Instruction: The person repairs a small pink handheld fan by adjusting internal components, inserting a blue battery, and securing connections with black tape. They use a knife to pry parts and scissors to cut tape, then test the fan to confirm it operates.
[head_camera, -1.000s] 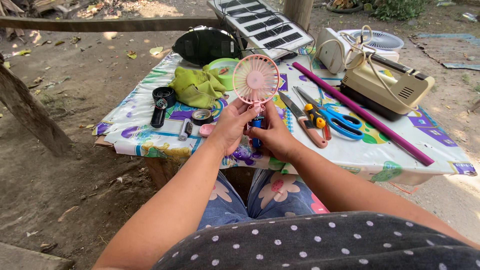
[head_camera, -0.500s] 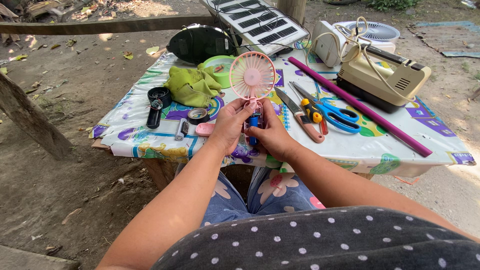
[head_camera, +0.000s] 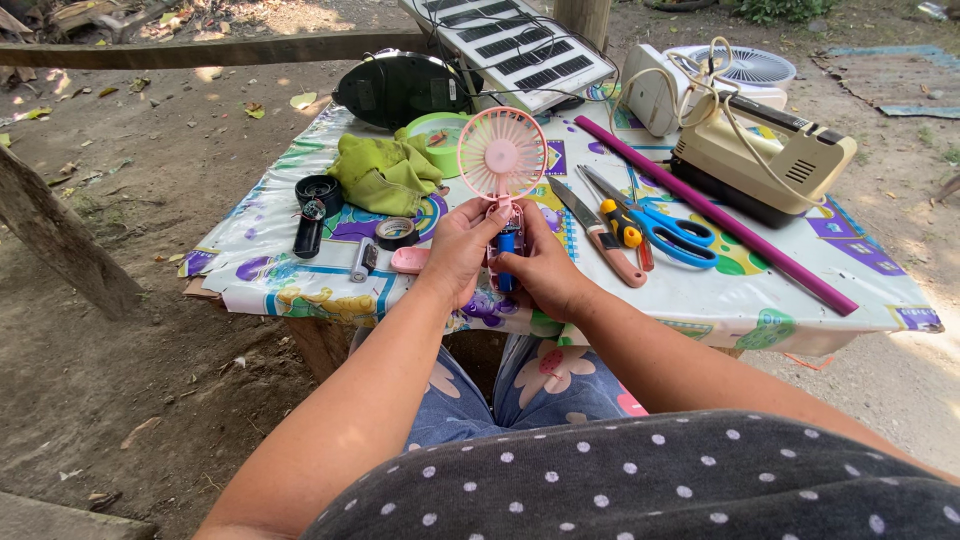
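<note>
A small pink handheld fan (head_camera: 501, 157) stands upright over the table's near edge, its round grille facing me. My left hand (head_camera: 460, 248) grips the left side of its handle and my right hand (head_camera: 541, 268) grips the right side. The handle is open, and a blue battery (head_camera: 507, 251) shows between my thumbs. A loose pink cover piece (head_camera: 410, 260) lies on the table just left of my left hand.
On the colourful tablecloth (head_camera: 300, 285) lie a green cloth (head_camera: 385, 175), a tape roll (head_camera: 397, 233), a black torch (head_camera: 312, 212), blue scissors (head_camera: 665, 225), a knife (head_camera: 600, 235) and a long magenta rod (head_camera: 715, 215). A beige appliance (head_camera: 765, 160) and solar panel (head_camera: 520, 45) stand behind.
Both hands stay on the fan's handle. The view has shifted slightly; the fan and hands hold nearly the same place.
</note>
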